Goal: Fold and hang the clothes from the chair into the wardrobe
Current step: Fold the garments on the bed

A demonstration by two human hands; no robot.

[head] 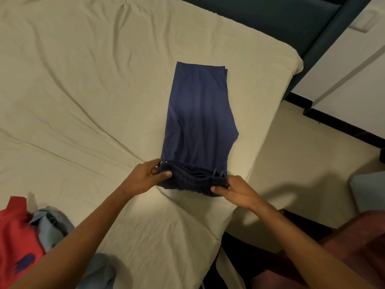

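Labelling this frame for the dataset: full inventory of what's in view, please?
navy shorts: 1, dark blue, folded lengthwise, flat on the bed near its right edge, waistband toward the person
bed sheet: 1, cream, wrinkled, covers the mattress
red garment: 1, red with a dark blue mark, crumpled at lower left on the bed
grey-blue garment: 1, pale grey-blue, crumpled beside the red one
headboard: 1, dark teal, top right
floor: pale tiles, right of the bed
maroon seat: 1, dark red, bottom right corner, partly cut off
left hand: 1, pinches the waistband's left end
right hand: 1, pinches the waistband's right end
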